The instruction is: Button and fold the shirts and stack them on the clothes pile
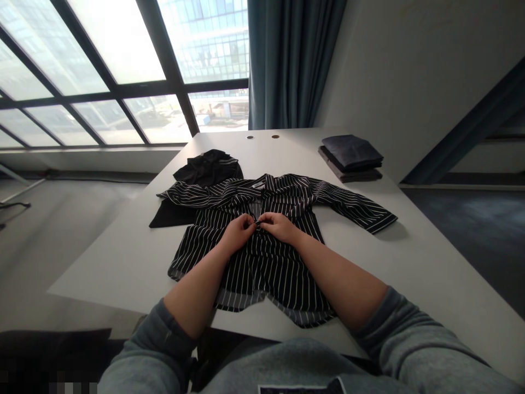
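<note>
A black shirt with white stripes (283,268) lies spread on the white table, its collar away from me and its hem toward me. One sleeve stretches out to the right; the other lies to the left. At the middle of the shirt's front, my left hand (240,231) pinches the fabric along the front opening. Close beside it, almost touching, my right hand (279,225) pinches the same front edge. The fingertips hide whatever small part is between them. Above my hands the front opening is parted below the collar.
Behind the shirt on the left is a crumpled black garment (209,167), with flat black cloth (170,214) nearer me. Folded dark clothes (351,153) are stacked at the table's (426,273) far right. A blue curtain (293,65) and windows stand beyond.
</note>
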`<act>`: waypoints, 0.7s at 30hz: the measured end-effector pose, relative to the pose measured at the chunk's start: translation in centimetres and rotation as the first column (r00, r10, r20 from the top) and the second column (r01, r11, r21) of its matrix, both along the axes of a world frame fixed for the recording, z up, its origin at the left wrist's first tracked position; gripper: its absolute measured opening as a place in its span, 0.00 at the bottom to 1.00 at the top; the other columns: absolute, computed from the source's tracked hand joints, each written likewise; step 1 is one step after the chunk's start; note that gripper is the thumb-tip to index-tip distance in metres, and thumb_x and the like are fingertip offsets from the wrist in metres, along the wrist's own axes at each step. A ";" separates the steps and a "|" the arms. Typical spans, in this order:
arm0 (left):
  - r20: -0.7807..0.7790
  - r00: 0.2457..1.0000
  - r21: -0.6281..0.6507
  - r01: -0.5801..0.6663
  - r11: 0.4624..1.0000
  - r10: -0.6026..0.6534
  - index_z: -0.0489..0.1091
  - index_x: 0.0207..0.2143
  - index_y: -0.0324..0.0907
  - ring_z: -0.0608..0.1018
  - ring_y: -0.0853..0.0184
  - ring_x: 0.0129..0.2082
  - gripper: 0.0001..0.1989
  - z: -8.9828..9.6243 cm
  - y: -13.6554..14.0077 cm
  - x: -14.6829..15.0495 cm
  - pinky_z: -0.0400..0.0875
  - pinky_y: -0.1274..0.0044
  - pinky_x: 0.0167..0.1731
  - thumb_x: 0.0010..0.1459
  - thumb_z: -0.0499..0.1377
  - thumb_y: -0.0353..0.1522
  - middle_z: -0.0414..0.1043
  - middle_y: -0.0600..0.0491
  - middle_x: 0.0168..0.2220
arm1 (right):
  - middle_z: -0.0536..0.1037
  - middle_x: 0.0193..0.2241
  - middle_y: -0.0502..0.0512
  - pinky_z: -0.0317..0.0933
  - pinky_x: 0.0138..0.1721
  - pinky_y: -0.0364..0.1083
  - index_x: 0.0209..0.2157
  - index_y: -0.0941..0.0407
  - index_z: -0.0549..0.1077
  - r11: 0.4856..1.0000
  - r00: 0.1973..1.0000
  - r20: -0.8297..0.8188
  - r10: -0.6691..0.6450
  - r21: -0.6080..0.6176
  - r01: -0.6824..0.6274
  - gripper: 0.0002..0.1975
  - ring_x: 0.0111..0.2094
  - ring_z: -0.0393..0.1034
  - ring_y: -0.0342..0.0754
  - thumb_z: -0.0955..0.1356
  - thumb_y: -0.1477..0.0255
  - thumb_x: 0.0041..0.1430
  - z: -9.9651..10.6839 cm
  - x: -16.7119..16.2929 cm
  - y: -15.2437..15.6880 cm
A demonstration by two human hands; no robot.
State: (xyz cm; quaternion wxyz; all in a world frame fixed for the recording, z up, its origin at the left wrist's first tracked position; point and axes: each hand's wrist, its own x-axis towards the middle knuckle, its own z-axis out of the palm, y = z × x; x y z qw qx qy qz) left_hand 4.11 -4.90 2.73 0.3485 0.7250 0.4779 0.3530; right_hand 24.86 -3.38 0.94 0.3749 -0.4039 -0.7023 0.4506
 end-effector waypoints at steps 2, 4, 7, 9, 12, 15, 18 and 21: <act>-0.006 1.000 -0.008 -0.003 1.000 0.003 0.70 0.32 0.43 0.72 0.68 0.30 0.06 0.0 0.0 0.0 0.65 0.76 0.32 0.59 0.61 0.36 0.74 0.56 0.30 | 0.81 0.37 0.53 0.68 0.47 0.49 0.40 0.57 0.79 1.000 1.000 0.002 0.004 0.005 -0.004 0.09 0.39 0.75 0.48 0.70 0.68 0.59 0.0 0.0 0.0; -0.013 1.000 -0.018 -0.003 1.000 0.003 0.70 0.31 0.43 0.72 0.68 0.29 0.06 0.0 0.1 0.0 0.65 0.76 0.32 0.59 0.61 0.35 0.74 0.56 0.30 | 0.81 0.37 0.53 0.68 0.48 0.49 0.40 0.56 0.79 1.000 1.000 0.010 0.016 0.008 -0.016 0.09 0.39 0.75 0.48 0.70 0.68 0.59 -0.1 0.0 0.1; -0.014 1.000 -0.016 -0.013 1.000 0.013 0.69 0.31 0.43 0.72 0.68 0.29 0.05 0.0 0.0 0.1 0.65 0.76 0.32 0.58 0.61 0.33 0.73 0.57 0.29 | 0.81 0.37 0.52 0.67 0.47 0.48 0.40 0.56 0.78 0.999 0.999 0.029 0.029 0.018 -0.030 0.08 0.39 0.75 0.48 0.69 0.70 0.59 -0.1 0.0 0.1; -0.025 1.000 0.014 -0.019 1.000 0.019 0.68 0.31 0.44 0.72 0.69 0.29 0.04 0.0 -0.1 0.1 0.65 0.76 0.32 0.58 0.61 0.32 0.72 0.57 0.29 | 0.81 0.37 0.52 0.67 0.46 0.48 0.40 0.56 0.78 0.999 0.999 0.033 0.008 0.036 -0.009 0.08 0.38 0.74 0.47 0.69 0.70 0.58 -0.1 0.0 0.0; -0.029 0.999 0.061 0.021 0.998 -0.020 0.71 0.36 0.45 0.74 0.68 0.32 0.02 0.1 -0.3 0.0 0.67 0.75 0.35 0.60 0.60 0.32 0.75 0.57 0.33 | 0.80 0.36 0.52 0.67 0.44 0.47 0.38 0.56 0.77 0.996 0.998 0.018 -0.056 0.065 0.055 0.08 0.36 0.74 0.46 0.69 0.69 0.59 0.1 -0.2 -0.3; -0.001 0.999 0.071 0.046 0.996 -0.046 0.73 0.42 0.45 0.78 0.65 0.36 0.07 0.4 -0.4 0.1 0.70 0.73 0.40 0.61 0.62 0.34 0.78 0.55 0.37 | 0.79 0.34 0.52 0.67 0.42 0.46 0.36 0.56 0.77 0.992 0.996 -0.003 -0.087 0.096 0.087 0.08 0.35 0.73 0.46 0.70 0.66 0.58 0.4 -0.5 -0.6; 0.018 1.000 0.049 0.002 0.999 -0.003 0.75 0.40 0.44 0.80 0.63 0.38 0.06 0.4 -0.2 0.2 0.72 0.71 0.43 0.60 0.64 0.35 0.80 0.53 0.38 | 0.79 0.34 0.52 0.67 0.42 0.46 0.36 0.56 0.77 0.988 0.995 -0.017 -0.094 0.119 0.095 0.09 0.35 0.73 0.46 0.71 0.65 0.58 0.5 -0.6 -0.8; 0.076 0.997 -0.041 -0.010 0.999 0.013 0.78 0.41 0.43 0.81 0.62 0.39 0.08 0.1 0.2 0.1 0.74 0.70 0.45 0.59 0.65 0.34 0.82 0.51 0.38 | 0.80 0.36 0.53 0.67 0.43 0.47 0.38 0.56 0.78 0.984 0.994 -0.028 -0.102 0.145 0.105 0.09 0.37 0.73 0.46 0.71 0.66 0.58 0.6 -0.5 -0.8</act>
